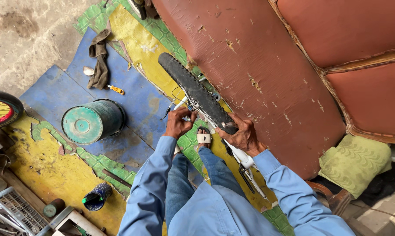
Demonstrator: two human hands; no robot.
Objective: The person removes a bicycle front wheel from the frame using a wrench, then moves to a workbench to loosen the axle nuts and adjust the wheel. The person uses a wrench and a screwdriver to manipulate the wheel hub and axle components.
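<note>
In the middle of the frame, a black bicycle tyre is running diagonally from upper left to lower right, lying along the edge of a worn brown sofa. The right hand is gripping the tyre's lower end, fingers curled over the tread. The left hand is working just left of the tyre, fingers bunched together on a small part by the white frame; what they are pinching is too small to tell. A sandalled foot is resting between the hands. At centre left a green bucket is lying on its side on the blue mat. A rag and a yellow-handled screwdriver are lying towards the upper left.
</note>
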